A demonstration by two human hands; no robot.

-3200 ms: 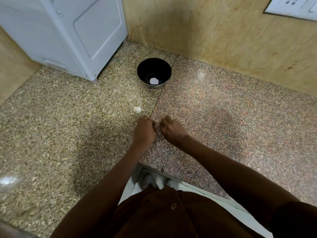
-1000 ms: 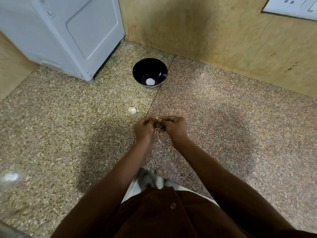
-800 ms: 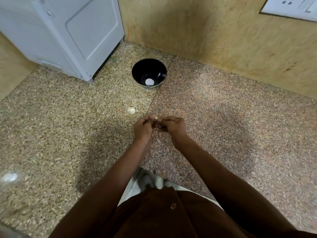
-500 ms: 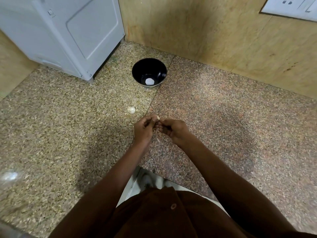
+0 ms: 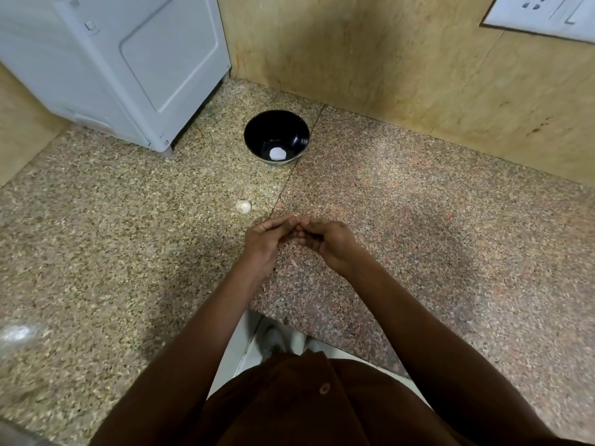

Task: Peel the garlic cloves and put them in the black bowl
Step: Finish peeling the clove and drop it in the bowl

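Worked with both hands close together over the speckled granite table [image 5: 418,220], near its front edge. Left hand [image 5: 264,239] and right hand [image 5: 325,241] met fingertip to fingertip, grip curled inward as if pinched on something small between them; most likely a garlic clove being peeled, though hidden by the fingers and not visible. Held low above the table, probably so peel dropped there and not into the bowl. Black bowl [image 5: 257,130] stood well beyond the hands, near the back wall and just beside a white appliance [image 5: 135,69]. One peeled garlic clove [image 5: 277,153] lay at its bottom. Loose pale piece [image 5: 243,206], clove or shed skin, not clear which, rested on the table between bowl and hands, nearer the left hand. Judged mid-peel, with more still to do.
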